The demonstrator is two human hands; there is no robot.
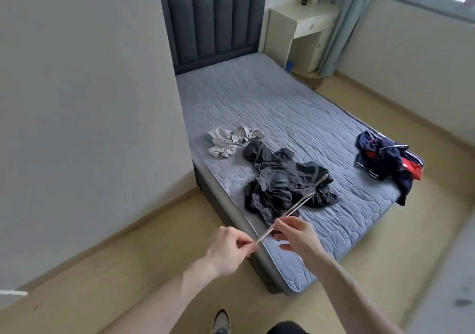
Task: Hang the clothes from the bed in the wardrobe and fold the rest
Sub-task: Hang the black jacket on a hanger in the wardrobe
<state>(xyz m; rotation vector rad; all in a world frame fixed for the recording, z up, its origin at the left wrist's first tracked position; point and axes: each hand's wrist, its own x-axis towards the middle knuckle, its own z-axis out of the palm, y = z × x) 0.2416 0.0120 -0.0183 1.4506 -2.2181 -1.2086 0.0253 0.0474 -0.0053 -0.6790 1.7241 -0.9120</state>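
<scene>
A thin pale hanger [290, 209] is held edge-on above the foot of the bed [257, 97]. My left hand [228, 246] pinches its near end, and my right hand [295, 233] pinches it a little further along. Its far end reaches over a crumpled dark grey garment [285, 179] on the mattress. A light grey garment [231, 140] lies bunched to the left of it. A navy jacket with red and white parts [385, 158] sits at the bed's right edge, partly hanging off.
A white wall [77, 102] stands close on the left of the bed. A dark padded headboard [213, 22] is at the far end, with a cream desk [305, 30] and curtain [341, 25] beside it. Tan floor [437, 179] surrounds the bed. My shoe [219, 322] shows below.
</scene>
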